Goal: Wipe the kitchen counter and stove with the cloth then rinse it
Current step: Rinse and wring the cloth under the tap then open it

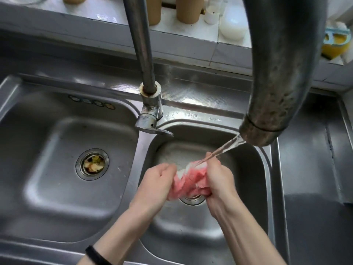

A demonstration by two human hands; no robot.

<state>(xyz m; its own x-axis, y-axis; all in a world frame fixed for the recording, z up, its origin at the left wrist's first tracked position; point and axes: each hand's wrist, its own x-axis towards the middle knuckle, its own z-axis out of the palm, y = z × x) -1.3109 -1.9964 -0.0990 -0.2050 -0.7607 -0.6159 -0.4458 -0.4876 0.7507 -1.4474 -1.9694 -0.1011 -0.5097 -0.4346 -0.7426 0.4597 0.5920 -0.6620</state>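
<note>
Kitchen, stainless double sink (191,104) set in a dark steel tabletop (315,169). Tiled ledge (191,39) behind it carries tan cylindrical containers (188,10), a small white cup (212,14), a rounded white object (234,25) and, far right, a yellow sponge (334,43).

Tap base (150,104) sits on the divider between the basins, lever (152,129) pointing right. Spout (277,73) arcs close to the camera, its mouth over the right basin (248,169). Water stream (223,150) is running, slanting down-left onto the cloth.

Cloth (189,182): pink with a white edge, bunched and wet, held above the right basin's drain (193,199), between both hands.

Left hand (158,178): fingers curled, gripping the cloth's left end. Black band (97,255) on that wrist.
Right hand (219,178): fingers closed around the cloth's right end, stream landing just beside its knuckles.

Left basin (47,150): strainer drain (92,164) holds food scraps. A row of small round stickers (91,102) shows on the back wall.
</note>
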